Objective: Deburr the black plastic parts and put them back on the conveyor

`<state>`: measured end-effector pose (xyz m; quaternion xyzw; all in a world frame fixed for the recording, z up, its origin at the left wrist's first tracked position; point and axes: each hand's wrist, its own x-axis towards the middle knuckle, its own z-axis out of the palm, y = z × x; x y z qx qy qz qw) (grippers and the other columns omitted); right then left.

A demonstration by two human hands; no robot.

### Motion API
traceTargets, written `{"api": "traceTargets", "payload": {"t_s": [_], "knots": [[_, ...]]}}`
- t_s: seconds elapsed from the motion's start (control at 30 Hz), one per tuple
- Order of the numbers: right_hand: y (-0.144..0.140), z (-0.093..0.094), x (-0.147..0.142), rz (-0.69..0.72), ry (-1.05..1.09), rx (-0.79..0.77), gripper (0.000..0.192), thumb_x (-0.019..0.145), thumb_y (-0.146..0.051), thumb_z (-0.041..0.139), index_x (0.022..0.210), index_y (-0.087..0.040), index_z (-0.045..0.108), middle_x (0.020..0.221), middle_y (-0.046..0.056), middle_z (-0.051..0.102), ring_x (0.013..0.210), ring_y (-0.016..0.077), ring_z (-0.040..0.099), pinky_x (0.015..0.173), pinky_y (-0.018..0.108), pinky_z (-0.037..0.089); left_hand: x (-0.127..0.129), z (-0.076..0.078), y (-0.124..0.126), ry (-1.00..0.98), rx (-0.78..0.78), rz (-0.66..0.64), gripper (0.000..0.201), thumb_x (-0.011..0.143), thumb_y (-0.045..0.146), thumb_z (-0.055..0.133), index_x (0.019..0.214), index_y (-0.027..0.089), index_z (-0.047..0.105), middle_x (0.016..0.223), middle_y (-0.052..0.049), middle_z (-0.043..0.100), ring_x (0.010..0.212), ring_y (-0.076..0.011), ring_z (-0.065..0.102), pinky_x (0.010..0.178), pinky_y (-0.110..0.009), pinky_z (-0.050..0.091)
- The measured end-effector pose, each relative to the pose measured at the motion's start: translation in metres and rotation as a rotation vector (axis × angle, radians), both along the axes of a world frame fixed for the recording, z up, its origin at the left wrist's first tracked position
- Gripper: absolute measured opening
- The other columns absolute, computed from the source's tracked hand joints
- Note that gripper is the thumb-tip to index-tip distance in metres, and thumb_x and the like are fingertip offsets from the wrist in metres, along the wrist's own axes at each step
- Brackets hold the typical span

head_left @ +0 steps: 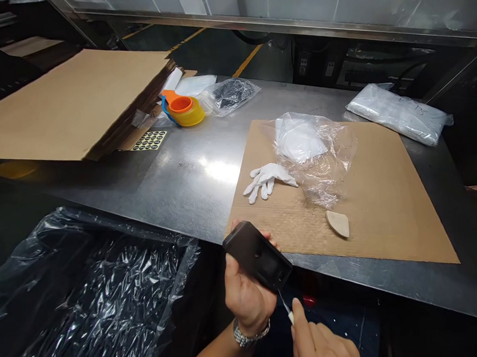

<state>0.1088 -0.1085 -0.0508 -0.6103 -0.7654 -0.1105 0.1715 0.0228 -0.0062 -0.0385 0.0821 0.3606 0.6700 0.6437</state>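
We hold a flat black device (257, 256) in our left hand (244, 292), fingers wrapped around its underside and thumb side, so that its lower end tilts toward our right hand (321, 342). It sits in the air just off the near edge of the steel table (190, 175), above the dark gap below. Our right hand pinches a thin white-handled tool (287, 307) between forefinger and thumb, its fine tip touching the device's lower corner; the tilt seems meant to present that corner to the tip.

On the table lies a cardboard sheet (383, 203), likely set as a working pad. On it rest 1 white glove (267, 179), a crumpled clear plastic bag (317, 153) and a small beige wedge (338, 223). Farther off are an orange and yellow tape dispenser (182, 110), a sheet of round black stickers (148, 141), a stack of flat cardboard (70, 102) and a sealed white packet (399, 114). A bin lined with black plastic (92, 287) stands at our left.

Our right hand is cut off by the lower edge, the tool's tip is too fine to identify, and the clear bag's white contents stay unclear.
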Motion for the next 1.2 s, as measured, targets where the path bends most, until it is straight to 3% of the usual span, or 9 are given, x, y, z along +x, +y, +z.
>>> {"api": "traceTargets", "payload": {"t_s": [0.3,0.57,0.73,0.9,1.1,1.2], "knots": [[0.003,0.011,0.01,0.016,-0.169,-0.007,0.034,0.081,0.001,0.04,0.102,-0.01,0.064,0.044,-0.003,0.042,0.038,0.0066,0.041,0.04,0.022,0.026,0.001,0.006,0.004,0.036,-0.221,-0.062,0.043,0.087,0.038,0.041,0.128,0.026,0.046,0.086,-0.007,0.068,0.072,-0.0173,0.064,0.065,-0.029,0.052],[0.01,0.01,0.039,0.075,-0.191,-0.061,0.037,0.082,-0.001,0.034,0.108,-0.007,0.06,0.05,-0.001,0.044,0.044,0.0091,0.043,0.045,0.025,0.028,-0.005,0.011,0.01,-0.118,-0.394,-0.193,0.034,0.09,0.031,0.038,0.11,0.013,0.059,0.081,-0.008,0.068,0.065,-0.0134,0.064,0.06,-0.023,0.053],[0.015,0.014,0.048,0.101,0.009,-0.186,0.031,0.089,-0.011,0.031,0.104,-0.012,0.058,0.059,0.0,0.052,0.049,0.01,0.049,0.047,0.022,0.034,-0.01,0.012,0.014,-0.136,-0.485,-0.375,0.042,0.09,0.037,0.036,0.086,0.007,0.065,0.066,-0.007,0.067,0.052,-0.015,0.062,0.05,-0.025,0.053],[0.019,0.02,0.047,0.071,0.31,-0.294,0.027,0.092,-0.017,0.028,0.097,-0.016,0.055,0.062,0.001,0.056,0.05,0.0111,0.053,0.046,0.02,0.039,-0.01,0.008,0.016,-0.179,-0.476,-0.466,0.046,0.089,0.04,0.035,0.083,0.007,0.066,0.067,-0.008,0.067,0.053,-0.0159,0.062,0.056,-0.029,0.054],[0.019,0.03,0.048,0.054,0.793,-0.719,0.028,0.096,-0.027,0.027,0.074,-0.022,0.045,0.05,-0.006,0.049,0.04,0.0074,0.047,0.041,0.016,0.036,-0.013,0.0,0.013,-0.273,-0.37,-0.579,0.048,0.088,0.041,0.037,0.087,0.004,0.067,0.07,-0.01,0.067,0.062,-0.0161,0.063,0.066,-0.03,0.054],[0.018,0.032,0.051,0.049,0.988,-0.899,0.031,0.096,-0.03,0.025,0.074,-0.022,0.046,0.047,-0.007,0.049,0.039,0.0068,0.048,0.04,0.014,0.037,-0.013,-0.001,0.014,-0.277,-0.384,-0.602,0.048,0.088,0.042,0.039,0.086,0.004,0.066,0.071,-0.011,0.067,0.063,-0.0165,0.063,0.066,-0.029,0.054]]}}
